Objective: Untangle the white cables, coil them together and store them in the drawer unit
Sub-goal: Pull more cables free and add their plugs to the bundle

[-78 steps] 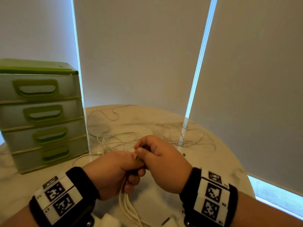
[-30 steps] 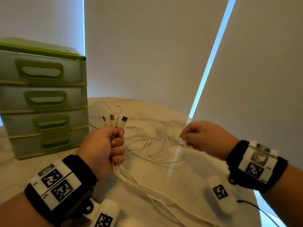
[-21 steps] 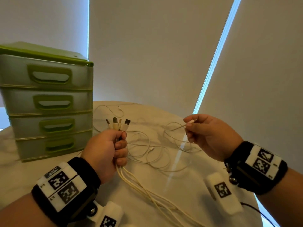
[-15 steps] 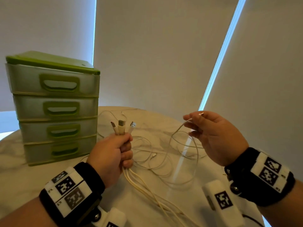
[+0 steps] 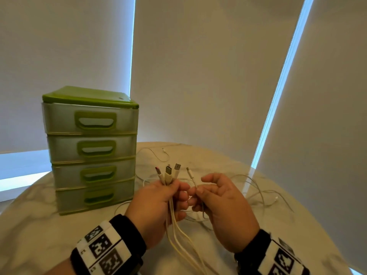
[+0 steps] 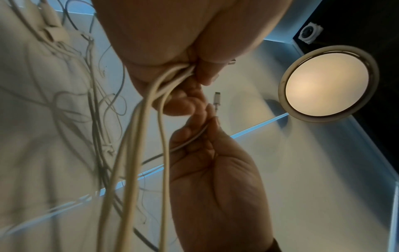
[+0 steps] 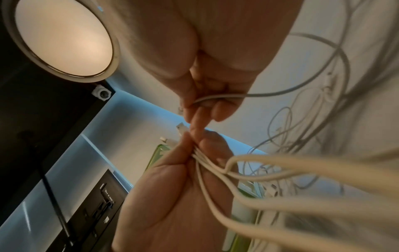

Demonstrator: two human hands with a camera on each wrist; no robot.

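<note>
The drawer unit point(image 5: 90, 149) stands shut at ten o'clock on the counter point(image 5: 297, 231). Your left hand point(image 5: 158, 207) fists the gathered white cables point(image 5: 168, 176); your right hand point(image 5: 222, 203), apart moments ago, has brought a thin cable end point(image 5: 190, 174) alongside, pinched, nearly ready for coiling.

Drawer unit point(image 5: 90, 149) stands on table point(image 5: 29, 231), left of cables point(image 5: 258, 195).
</note>
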